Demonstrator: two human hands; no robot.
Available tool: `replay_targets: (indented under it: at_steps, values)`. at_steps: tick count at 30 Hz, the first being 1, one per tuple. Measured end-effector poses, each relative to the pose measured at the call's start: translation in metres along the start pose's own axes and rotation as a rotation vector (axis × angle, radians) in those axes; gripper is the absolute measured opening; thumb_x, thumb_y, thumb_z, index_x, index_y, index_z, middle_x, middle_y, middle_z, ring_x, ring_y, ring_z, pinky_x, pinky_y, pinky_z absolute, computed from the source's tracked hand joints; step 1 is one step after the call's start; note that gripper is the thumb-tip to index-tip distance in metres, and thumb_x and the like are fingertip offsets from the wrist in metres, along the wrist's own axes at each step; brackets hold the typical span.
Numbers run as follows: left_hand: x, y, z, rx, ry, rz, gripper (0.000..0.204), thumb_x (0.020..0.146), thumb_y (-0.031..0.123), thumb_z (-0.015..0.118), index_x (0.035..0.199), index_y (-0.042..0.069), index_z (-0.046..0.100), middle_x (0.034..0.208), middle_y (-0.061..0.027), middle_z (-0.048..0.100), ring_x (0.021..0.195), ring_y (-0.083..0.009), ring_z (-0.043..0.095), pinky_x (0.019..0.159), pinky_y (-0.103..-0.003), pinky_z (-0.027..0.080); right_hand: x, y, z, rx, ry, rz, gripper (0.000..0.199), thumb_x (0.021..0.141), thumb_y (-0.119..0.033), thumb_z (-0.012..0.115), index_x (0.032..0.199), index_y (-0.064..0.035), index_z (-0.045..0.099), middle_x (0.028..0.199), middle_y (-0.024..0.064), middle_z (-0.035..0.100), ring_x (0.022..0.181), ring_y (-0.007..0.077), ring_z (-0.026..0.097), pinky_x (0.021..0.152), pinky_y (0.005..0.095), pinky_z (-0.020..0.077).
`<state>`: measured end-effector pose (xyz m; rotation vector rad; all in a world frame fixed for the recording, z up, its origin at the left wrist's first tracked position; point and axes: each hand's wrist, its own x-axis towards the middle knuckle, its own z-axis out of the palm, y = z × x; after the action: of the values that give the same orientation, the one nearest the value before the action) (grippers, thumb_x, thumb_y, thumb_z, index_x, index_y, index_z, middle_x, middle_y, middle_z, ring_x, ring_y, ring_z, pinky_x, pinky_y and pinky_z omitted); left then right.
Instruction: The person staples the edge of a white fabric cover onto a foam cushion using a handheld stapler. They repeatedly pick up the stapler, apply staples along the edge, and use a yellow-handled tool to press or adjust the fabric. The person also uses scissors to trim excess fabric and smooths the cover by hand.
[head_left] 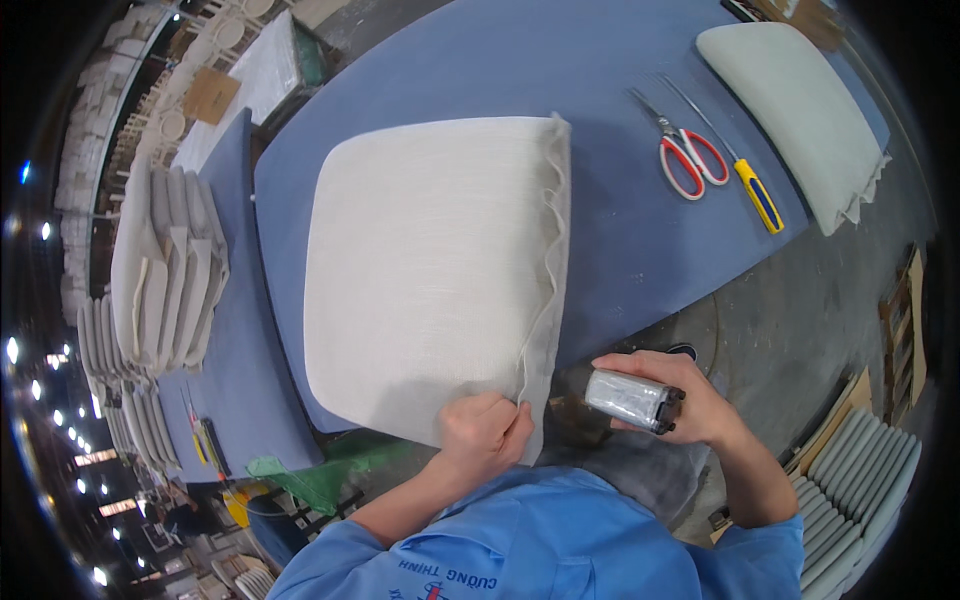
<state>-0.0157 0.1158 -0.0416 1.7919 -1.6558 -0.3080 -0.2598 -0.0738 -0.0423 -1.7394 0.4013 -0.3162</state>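
A cream fabric seat cushion (430,270) lies on the blue-covered table (620,240), its loose cover edge running down the right side. My left hand (485,435) pinches that loose fabric at the cushion's near corner. My right hand (680,395) holds a grey tool with a black end (632,400), wrapped in clear film, just off the table's near edge and right of the cushion.
Red-handled scissors (685,155) and a yellow-and-blue handled screwdriver (755,190) lie on the table's right part, beside a pale green cushion (800,120). Stacks of cushions (165,270) stand at left on a second blue table. More cushions (865,480) are stacked on the floor at lower right.
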Motion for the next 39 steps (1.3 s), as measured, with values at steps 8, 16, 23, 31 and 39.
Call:
replay_targets:
  at_steps: [8, 16, 23, 31, 39]
  values:
    - [-0.016, -0.004, -0.013, 0.015, -0.035, -0.05, 0.033, 0.09, 0.006, 0.08, 0.068, 0.009, 0.056, 0.062, -0.0086, 0.052, 0.05, -0.0288, 0.056, 0.048, -0.042, 0.045, -0.004, -0.012, 0.029, 0.109, -0.088, 0.093, 0.074, 0.083, -0.012, 0.094, 0.151, -0.0056, 0.067, 0.123, 0.0137, 0.08, 0.11, 0.031, 0.079, 0.097, 0.038, 0.0585]
    - [-0.016, -0.008, -0.009, -0.082, 0.038, -0.011, 0.034, 0.087, 0.001, 0.082, 0.066, 0.006, 0.056, 0.061, -0.0095, 0.052, 0.048, -0.0294, 0.053, 0.047, -0.043, 0.04, -0.006, -0.024, 0.041, 0.036, -0.072, 0.109, 0.073, 0.083, -0.008, 0.087, 0.152, -0.0053, 0.066, 0.125, 0.0148, 0.079, 0.114, 0.0322, 0.078, 0.098, 0.0393, 0.0575]
    - [-0.016, -0.01, -0.009, -0.089, 0.039, 0.005, 0.035, 0.086, 0.0, 0.082, 0.065, 0.006, 0.055, 0.061, -0.009, 0.051, 0.048, -0.0282, 0.052, 0.046, -0.042, 0.04, -0.005, -0.029, 0.046, -0.003, -0.064, 0.132, 0.072, 0.082, -0.007, 0.087, 0.151, -0.0053, 0.067, 0.13, 0.0157, 0.079, 0.118, 0.0342, 0.077, 0.101, 0.0402, 0.0579]
    - [-0.014, -0.01, -0.01, -0.089, 0.031, 0.008, 0.035, 0.087, 0.002, 0.082, 0.065, 0.006, 0.056, 0.061, -0.0091, 0.051, 0.048, -0.0283, 0.053, 0.046, -0.042, 0.04, -0.006, -0.03, 0.051, -0.007, -0.038, 0.139, 0.073, 0.081, -0.006, 0.087, 0.151, -0.0055, 0.067, 0.134, 0.0178, 0.078, 0.121, 0.0349, 0.077, 0.103, 0.0402, 0.0583]
    - [-0.016, -0.012, -0.009, -0.052, 0.005, 0.003, 0.034, 0.09, 0.008, 0.081, 0.066, 0.01, 0.057, 0.062, -0.0078, 0.053, 0.05, -0.0272, 0.058, 0.048, -0.041, 0.046, -0.003, -0.034, 0.058, -0.061, -0.022, 0.176, 0.075, 0.08, -0.009, 0.089, 0.151, -0.0104, 0.066, 0.127, 0.0167, 0.078, 0.115, 0.036, 0.077, 0.1, 0.0422, 0.0596]
